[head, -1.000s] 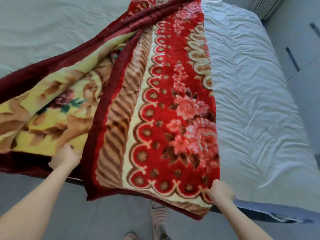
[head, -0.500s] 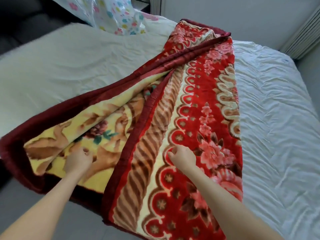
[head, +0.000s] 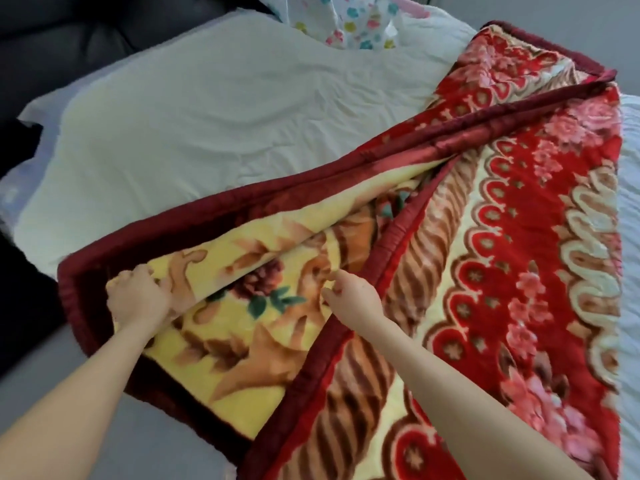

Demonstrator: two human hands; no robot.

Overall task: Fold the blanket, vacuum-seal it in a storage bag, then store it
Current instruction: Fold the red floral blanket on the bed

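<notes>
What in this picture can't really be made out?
Head view:
- blanket: its near end is cut off by the bottom edge, and the lower layers are hidden under its folded top.
- right hand: grip unclear, fingertips blurred.
- flowered fabric: cut off by the top edge, so unidentifiable.

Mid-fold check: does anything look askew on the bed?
Yes. The blanket is folded unevenly: its red top layer splays away from the yellow layer beneath, leaving a wedge uncovered toward the near left corner. The trimmed edges meet only at the far end.
</notes>
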